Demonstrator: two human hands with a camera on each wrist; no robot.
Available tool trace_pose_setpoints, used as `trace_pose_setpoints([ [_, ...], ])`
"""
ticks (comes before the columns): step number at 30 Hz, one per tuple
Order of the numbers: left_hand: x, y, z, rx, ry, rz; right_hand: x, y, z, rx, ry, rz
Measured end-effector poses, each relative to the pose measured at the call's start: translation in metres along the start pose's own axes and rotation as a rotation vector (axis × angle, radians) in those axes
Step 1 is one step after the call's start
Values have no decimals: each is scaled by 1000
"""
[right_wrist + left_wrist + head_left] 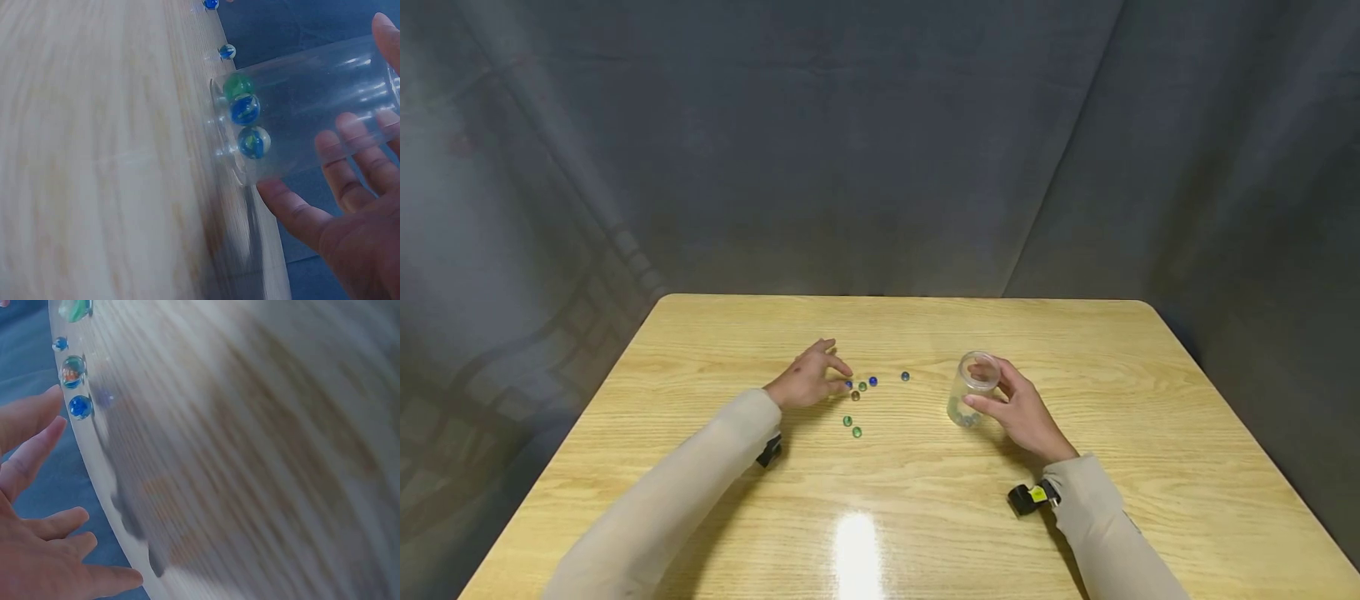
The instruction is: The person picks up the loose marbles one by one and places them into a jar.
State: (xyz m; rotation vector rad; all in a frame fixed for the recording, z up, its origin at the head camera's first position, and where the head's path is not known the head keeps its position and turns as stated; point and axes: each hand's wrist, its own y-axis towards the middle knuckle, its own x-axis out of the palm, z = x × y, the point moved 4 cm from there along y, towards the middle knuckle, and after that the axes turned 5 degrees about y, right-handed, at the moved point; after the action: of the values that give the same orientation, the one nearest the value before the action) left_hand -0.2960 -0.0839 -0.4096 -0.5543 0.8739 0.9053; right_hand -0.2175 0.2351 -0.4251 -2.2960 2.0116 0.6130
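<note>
My right hand holds a clear jar by its side, thumb in front and fingers around the back. Through its wall, a green marble and two blue-streaked marbles show at the bottom. On the table to the left, my left hand hovers with fingers spread and nothing between them. Thumb and index finger are close to a blue marble but apart from it. Beside that lie a green marble, a brownish marble and another blue marble.
Two green marbles lie nearer the front of the wooden table. A lone dark blue marble sits between the group and the jar. A grey curtain hangs behind the table. Each wrist wears a small black camera.
</note>
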Motion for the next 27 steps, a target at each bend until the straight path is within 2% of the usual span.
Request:
trace_pose_setpoints([
  [6, 2, 2, 0, -20, 42, -12, 0, -1, 0, -11, 11, 4],
  [21, 5, 2, -3, -22, 36, -3, 1, 0, -3, -19, 21, 8],
  [27, 8, 3, -4, -47, 45, -36, 1, 0, -1, -8, 15, 11],
])
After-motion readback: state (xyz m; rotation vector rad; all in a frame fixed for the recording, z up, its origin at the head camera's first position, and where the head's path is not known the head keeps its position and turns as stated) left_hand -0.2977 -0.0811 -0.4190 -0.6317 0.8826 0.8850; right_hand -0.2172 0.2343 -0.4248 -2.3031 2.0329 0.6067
